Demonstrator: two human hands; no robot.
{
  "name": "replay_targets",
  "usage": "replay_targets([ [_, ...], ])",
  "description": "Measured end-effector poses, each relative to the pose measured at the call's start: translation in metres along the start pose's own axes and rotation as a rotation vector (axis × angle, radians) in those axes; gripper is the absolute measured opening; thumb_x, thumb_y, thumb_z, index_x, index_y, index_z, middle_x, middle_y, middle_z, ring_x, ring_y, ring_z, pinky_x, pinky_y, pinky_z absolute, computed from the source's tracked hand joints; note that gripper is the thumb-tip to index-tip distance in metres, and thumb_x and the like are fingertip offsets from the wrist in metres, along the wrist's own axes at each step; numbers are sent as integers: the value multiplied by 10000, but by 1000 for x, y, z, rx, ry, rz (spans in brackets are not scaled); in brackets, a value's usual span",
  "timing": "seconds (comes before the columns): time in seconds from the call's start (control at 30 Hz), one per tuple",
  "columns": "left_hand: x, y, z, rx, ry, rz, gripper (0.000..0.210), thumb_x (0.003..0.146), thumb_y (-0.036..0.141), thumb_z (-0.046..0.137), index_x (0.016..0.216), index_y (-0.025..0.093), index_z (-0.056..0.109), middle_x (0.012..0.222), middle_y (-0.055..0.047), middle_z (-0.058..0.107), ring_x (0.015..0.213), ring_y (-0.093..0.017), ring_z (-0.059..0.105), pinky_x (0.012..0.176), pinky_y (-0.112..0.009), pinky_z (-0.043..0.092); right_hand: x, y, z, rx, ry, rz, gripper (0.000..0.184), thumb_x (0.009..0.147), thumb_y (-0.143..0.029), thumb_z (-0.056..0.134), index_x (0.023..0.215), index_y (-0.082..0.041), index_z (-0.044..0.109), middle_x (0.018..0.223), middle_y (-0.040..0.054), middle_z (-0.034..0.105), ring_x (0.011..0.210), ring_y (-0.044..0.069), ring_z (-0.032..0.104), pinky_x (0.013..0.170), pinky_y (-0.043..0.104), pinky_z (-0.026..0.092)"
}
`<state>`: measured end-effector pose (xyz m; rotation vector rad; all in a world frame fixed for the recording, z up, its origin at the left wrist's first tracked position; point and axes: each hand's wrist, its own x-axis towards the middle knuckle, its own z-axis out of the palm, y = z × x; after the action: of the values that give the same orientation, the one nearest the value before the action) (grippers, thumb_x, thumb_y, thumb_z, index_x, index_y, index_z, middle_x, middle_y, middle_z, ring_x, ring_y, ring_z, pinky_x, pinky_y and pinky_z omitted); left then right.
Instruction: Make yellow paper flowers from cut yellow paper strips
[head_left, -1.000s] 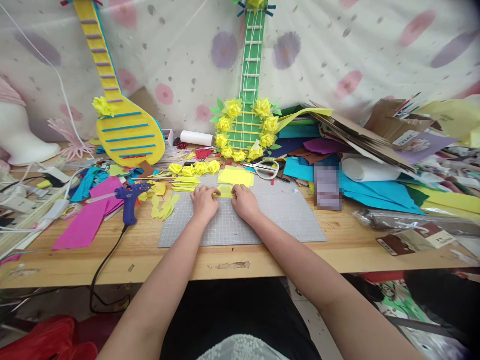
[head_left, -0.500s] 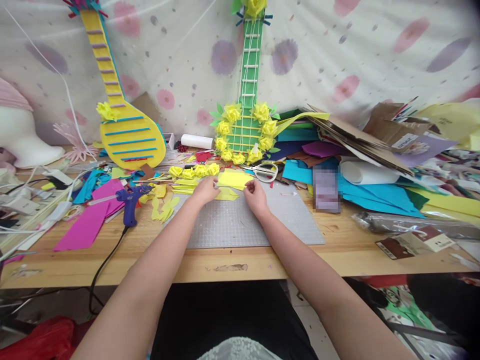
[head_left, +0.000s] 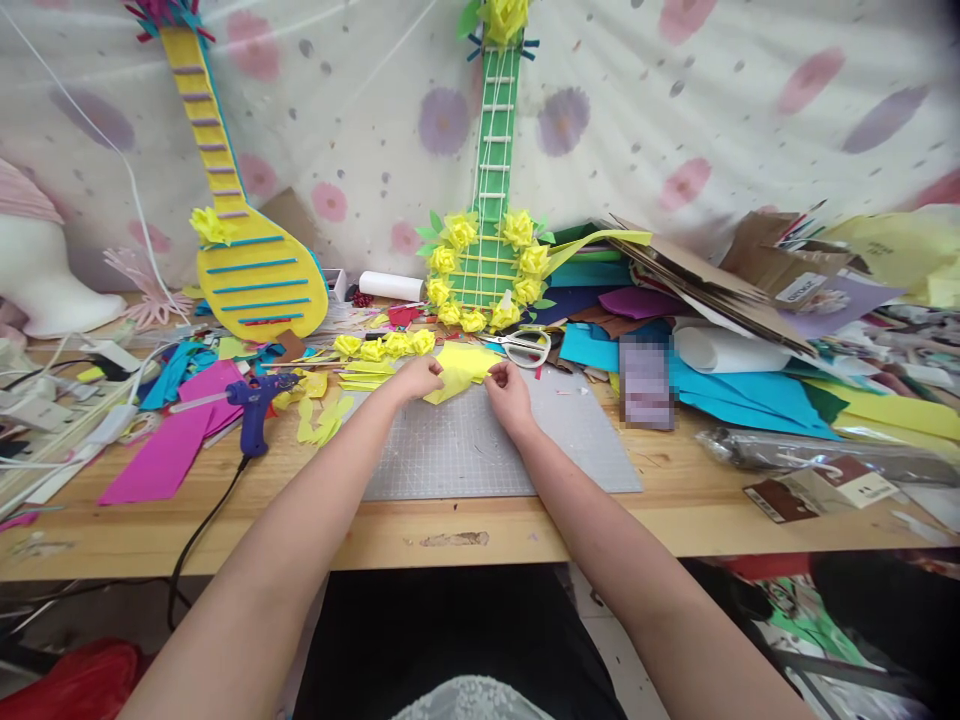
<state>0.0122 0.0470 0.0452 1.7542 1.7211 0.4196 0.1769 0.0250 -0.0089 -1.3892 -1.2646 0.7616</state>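
Note:
A piece of yellow crepe paper [head_left: 460, 372] stretches between my two hands over the grey cutting mat [head_left: 480, 460]. Its left edge is pinched in my left hand [head_left: 421, 378], and its right edge in my right hand [head_left: 508, 392]. Yellow paper strips [head_left: 366, 376] lie just left of my left hand, with a row of yellow paper roses [head_left: 382, 345] behind them. White-handled scissors [head_left: 526, 347] rest beyond my right hand.
A blue glue gun [head_left: 255, 412] stands on the left beside magenta paper [head_left: 161, 450]. Two paper-decorated instruments, one yellow [head_left: 262, 270] and one green [head_left: 491, 190], lean at the back. Blue paper sheets [head_left: 750, 395] and cardboard [head_left: 697, 270] pile up on the right.
The yellow paper has been lifted and drawn out between my hands; half a second ago yellow paper lay flatter on the mat. The view has shifted slightly.

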Motion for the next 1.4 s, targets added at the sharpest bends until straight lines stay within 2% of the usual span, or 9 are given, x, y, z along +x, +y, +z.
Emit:
replay_targets([
  [0.2,-16,13,11,-1025,104,-109,219,598,51,501,794,132,553,737,-35,628,669,-129,595,665,-278,486,-2,-7,6,427,-143,164,382,630,-387,598,917,-200,428,836,7,524,733,133,560,662,293,468],
  [0.3,-20,18,26,-1295,116,-148,255,600,13,469,816,111,563,764,-51,642,687,-121,607,704,-271,491,-5,-10,10,550,-251,227,454,601,-366,640,959,-213,406,865,4,545,738,124,584,698,303,480],
  [0.4,-22,20,39,-1438,130,-193,261,608,-12,443,801,110,570,755,-40,648,684,-108,608,737,-260,488,-6,-10,11,538,-245,220,465,567,-307,662,947,-215,411,815,-14,556,720,115,573,688,295,481],
  [0.67,-27,9,45,-1429,18,-153,223,640,1,481,814,95,585,731,-58,661,731,-155,631,771,-318,496,-4,-9,8,467,-194,155,417,561,-254,622,923,-214,418,740,-45,526,664,96,535,669,279,452],
  [0.87,-29,8,44,-1554,82,-177,258,634,-26,451,823,102,571,780,-67,669,836,-173,635,828,-332,495,-6,-9,11,423,-268,172,404,580,-287,626,927,-212,435,813,-13,546,718,106,538,704,288,432],
  [1.03,-32,5,43,-1546,17,-51,261,602,-2,495,821,123,563,828,-62,663,889,-172,620,851,-330,483,-3,-6,8,383,-268,174,438,552,-240,618,942,-212,420,800,-24,542,630,91,517,639,274,422],
  [1.2,-31,-13,26,-1333,93,-75,357,543,-25,472,850,157,477,730,-13,625,735,-135,622,767,-336,503,5,1,4,203,-258,32,385,593,-192,550,955,-221,420,836,-20,534,648,98,534,676,297,434],
  [1.3,-29,-24,21,-1134,164,-51,390,571,29,536,923,186,471,817,-14,616,702,-122,610,709,-325,509,6,3,5,87,-329,-72,372,625,-169,506,985,-222,429,872,-7,539,676,104,548,700,307,446],
  [1.4,-28,-31,27,-941,241,9,262,586,98,596,830,176,542,852,-18,609,666,-104,581,680,-310,509,3,2,3,-1,-379,-208,396,643,-136,461,1029,-217,428,915,17,559,803,131,565,768,324,447],
])
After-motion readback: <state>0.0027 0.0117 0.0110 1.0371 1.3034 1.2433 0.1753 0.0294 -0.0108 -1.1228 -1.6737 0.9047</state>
